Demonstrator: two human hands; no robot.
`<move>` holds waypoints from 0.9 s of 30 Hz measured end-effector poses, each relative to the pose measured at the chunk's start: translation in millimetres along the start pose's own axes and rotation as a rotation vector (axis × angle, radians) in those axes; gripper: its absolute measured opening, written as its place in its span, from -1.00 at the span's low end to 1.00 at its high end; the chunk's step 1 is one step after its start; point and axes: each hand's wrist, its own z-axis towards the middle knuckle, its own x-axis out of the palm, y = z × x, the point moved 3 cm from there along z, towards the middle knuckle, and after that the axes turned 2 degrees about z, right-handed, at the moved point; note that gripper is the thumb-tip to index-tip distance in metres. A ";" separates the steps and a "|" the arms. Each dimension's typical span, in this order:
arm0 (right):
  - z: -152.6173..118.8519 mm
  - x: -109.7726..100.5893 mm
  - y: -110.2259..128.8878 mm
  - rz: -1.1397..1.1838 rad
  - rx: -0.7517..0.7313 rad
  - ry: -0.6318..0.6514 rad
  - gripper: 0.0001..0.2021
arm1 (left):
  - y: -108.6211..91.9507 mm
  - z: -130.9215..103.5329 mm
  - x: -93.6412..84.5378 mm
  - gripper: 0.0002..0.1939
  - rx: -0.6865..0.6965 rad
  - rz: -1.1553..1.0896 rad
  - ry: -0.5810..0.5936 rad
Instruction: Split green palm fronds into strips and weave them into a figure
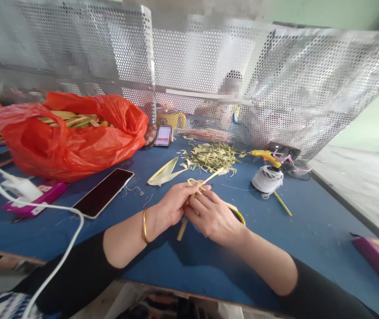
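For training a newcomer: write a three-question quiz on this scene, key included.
1. Which wrist wears the gold bangle?
2. True or false: the left hand and right hand both hold a pale yellow plant strip.
3. Which is nearest the white thread spool? A: red plastic bag; B: yellow glue gun; C: purple power strip.

Key: 1. left; 2. true; 3. B

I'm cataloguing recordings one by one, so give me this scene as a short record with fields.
Left-hand grip: closed on a pale-yellow strip
Right-hand grip: closed on the same strip, partly hidden
Ahead: heap of plant scraps, folded pale leaf
Left side: red bag holding yellowish pieces, dark-screened phone
Right side: white thread, yellow glue gun
Surface: blue table
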 end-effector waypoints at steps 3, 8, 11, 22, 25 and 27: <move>-3.3 -3.7 -8.4 0.100 0.169 -0.130 -0.76 | -0.4 -0.6 -0.3 -0.81 0.020 0.012 -0.005; -21.7 3.8 -49.9 0.749 1.041 -0.333 -0.86 | -3.3 0.9 -2.1 -0.90 0.042 0.073 -0.051; -26.1 18.9 -57.5 1.192 1.349 -0.332 -0.88 | -2.8 2.1 -3.4 -0.92 0.039 0.114 -0.081; -18.6 24.5 -46.2 1.445 1.627 -0.327 -0.94 | -3.6 1.7 -5.4 -0.81 0.105 0.327 -0.127; -20.5 28.0 -45.8 1.442 1.652 -0.268 -0.87 | -4.6 3.9 -6.3 -0.78 0.138 0.363 -0.147; -21.4 28.4 -45.3 1.453 1.637 -0.138 -0.87 | -7.2 5.7 -7.5 -0.74 0.183 0.351 -0.173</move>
